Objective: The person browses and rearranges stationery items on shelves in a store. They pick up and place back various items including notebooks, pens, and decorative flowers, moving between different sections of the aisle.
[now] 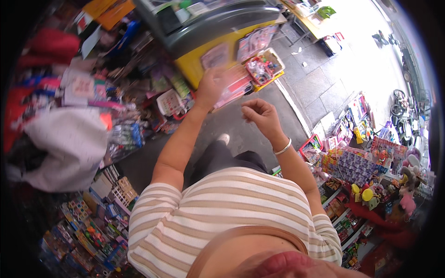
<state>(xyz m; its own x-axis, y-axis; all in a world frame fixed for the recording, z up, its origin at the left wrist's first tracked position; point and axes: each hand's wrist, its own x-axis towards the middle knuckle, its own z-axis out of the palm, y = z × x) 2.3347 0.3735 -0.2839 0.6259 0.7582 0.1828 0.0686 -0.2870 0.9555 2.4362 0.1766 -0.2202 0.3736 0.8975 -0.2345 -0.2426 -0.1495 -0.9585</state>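
My left hand [211,85] is motion-blurred, reaching forward beside a yellow-and-dark counter. Just beyond its fingers is a pale pink printed packet [216,56]; whether the hand touches or holds it cannot be told. Close to its right, flat pink and red packets [238,87] lie in a stack. My right hand [262,116], with a silver bangle [283,146] on the wrist, hangs over the grey floor with its fingers curled in and nothing visible in them. Ahead of it, a red basket [258,71] of small colourful items rests against a white basket [278,62].
Mixed goods and a whitish cloth or bag [69,146] crowd the left. Shelves of small packaged items [339,208] and hanging plush toys [408,194] stand at the right. A pale floor strip [293,106] borders the paving, with a table [306,22] beyond.
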